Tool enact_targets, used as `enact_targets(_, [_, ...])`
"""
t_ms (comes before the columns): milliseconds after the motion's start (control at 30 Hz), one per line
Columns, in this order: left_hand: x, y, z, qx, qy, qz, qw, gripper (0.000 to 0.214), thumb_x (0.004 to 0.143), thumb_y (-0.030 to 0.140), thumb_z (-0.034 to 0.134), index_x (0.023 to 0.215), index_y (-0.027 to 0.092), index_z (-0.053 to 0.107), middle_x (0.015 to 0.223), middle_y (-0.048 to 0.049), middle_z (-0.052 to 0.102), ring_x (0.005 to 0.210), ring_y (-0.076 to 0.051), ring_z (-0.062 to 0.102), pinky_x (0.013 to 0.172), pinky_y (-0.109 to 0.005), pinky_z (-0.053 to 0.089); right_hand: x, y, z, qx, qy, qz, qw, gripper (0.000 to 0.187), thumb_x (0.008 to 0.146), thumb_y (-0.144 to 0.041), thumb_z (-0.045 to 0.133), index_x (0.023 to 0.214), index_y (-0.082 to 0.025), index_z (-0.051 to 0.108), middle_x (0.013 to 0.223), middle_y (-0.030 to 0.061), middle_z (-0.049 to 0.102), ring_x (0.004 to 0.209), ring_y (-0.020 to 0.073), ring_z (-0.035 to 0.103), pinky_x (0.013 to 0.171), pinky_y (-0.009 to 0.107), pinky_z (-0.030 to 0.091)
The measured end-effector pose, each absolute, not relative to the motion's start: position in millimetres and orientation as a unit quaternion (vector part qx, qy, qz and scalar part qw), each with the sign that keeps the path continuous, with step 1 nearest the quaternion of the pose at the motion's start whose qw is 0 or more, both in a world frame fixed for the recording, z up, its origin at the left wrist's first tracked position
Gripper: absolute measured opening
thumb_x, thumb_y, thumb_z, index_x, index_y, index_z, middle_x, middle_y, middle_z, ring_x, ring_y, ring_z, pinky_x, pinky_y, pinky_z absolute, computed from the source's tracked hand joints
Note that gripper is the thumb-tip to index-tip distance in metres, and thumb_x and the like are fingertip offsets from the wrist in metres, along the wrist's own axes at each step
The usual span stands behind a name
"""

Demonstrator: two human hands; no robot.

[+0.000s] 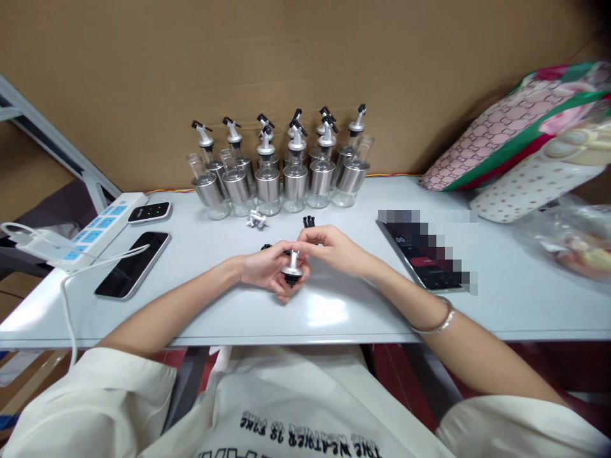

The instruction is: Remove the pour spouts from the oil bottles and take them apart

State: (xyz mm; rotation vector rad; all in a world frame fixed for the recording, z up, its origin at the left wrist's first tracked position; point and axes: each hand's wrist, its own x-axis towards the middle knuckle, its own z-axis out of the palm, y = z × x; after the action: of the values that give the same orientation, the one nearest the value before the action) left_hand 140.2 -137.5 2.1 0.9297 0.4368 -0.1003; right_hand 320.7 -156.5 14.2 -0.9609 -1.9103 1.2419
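My left hand [274, 270] is closed round a silver pour spout [293, 272], its black ribbed stopper pointing toward me. My right hand [334, 249] pinches at the spout's far tip, where the fingers of both hands meet. What lies between those right fingertips is too small and covered to make out. Just beyond the hands are small black pieces [309, 221] in a short row, and another dark piece [266, 247] shows behind my left thumb. Loose silver spout parts [258, 219] lie further left on the table.
Several glass-and-steel oil bottles [295, 184], some topped with spouts, stand along the cardboard wall. On the left are a power strip [98, 232], a phone [133, 266] with a cable, and a small device [149, 212]. Rightward lie another phone [415, 251], a dotted flask [529, 175] and a bag [496, 137].
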Motion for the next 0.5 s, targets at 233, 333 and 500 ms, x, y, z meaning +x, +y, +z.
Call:
enact_targets(233, [142, -150, 19, 0.408, 0.263, 0.178, 0.856, 0.043, 0.091, 0.051, 0.035, 0.074, 0.015, 0.051, 0.067, -0.0018, 0.054, 0.05, -0.009, 0.044, 0.05, -0.021, 0.037, 325, -154, 18, -0.351, -0.724, 0.432, 0.408, 0.031, 0.08, -0.046, 0.059, 0.075, -0.016, 0.058, 0.07, 0.0008, 0.06, 0.066, 0.012, 0.053, 0.067, 0.027, 0.042])
enact_targets(333, [142, -149, 15, 0.399, 0.271, 0.259, 0.837, 0.041, 0.091, 0.052, 0.04, 0.075, 0.016, 0.052, 0.069, -0.0022, 0.058, 0.056, -0.01, 0.052, 0.058, -0.023, 0.043, 327, -151, 16, -0.353, -0.722, 0.417, 0.425, 0.031, 0.079, -0.047, 0.062, 0.08, -0.016, 0.058, 0.074, 0.0015, 0.06, 0.069, 0.0126, 0.054, 0.069, 0.028, 0.043])
enact_targets(500, [139, -142, 5, 0.387, 0.261, 0.3, 0.832, 0.043, 0.09, 0.054, 0.042, 0.078, 0.015, 0.055, 0.076, -0.0055, 0.063, 0.064, -0.013, 0.058, 0.064, -0.026, 0.047, 328, -150, 14, -0.347, -0.729, 0.393, 0.44, 0.028, 0.078, -0.041, 0.064, 0.091, -0.018, 0.059, 0.087, 0.0035, 0.061, 0.077, 0.0142, 0.056, 0.071, 0.029, 0.046])
